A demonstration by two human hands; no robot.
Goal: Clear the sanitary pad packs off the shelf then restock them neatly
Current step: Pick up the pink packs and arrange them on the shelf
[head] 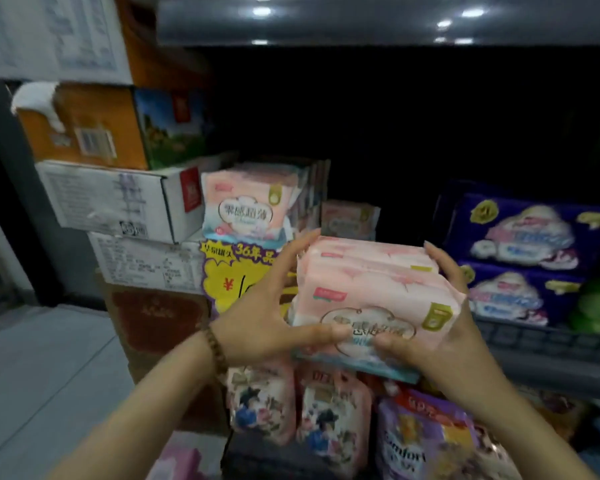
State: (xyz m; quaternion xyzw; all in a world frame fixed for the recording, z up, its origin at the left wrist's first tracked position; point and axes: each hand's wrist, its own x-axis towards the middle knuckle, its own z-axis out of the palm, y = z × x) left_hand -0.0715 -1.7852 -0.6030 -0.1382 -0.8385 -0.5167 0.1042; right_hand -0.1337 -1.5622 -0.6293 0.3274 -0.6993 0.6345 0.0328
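A bundle of pink sanitary pad packs (378, 289) is held in front of the shelf between both hands. My left hand (267, 317) grips its left side, thumb across the front. My right hand (444, 327) clamps the right side, thumb on the front label. On the shelf behind stands a row of the same pink packs (250, 202) at the left, upright, with one more pink pack (349, 220) further back. Dark blue pad packs (520, 237) are stacked at the right of the shelf.
Cardboard boxes (118, 195) are piled to the left of the shelf. A yellow price sign (236, 275) hangs on the shelf front. Floral pouches (298, 400) and a purple softener pouch (416, 441) fill the lower shelf. The shelf's grey front edge (548, 344) runs at the right.
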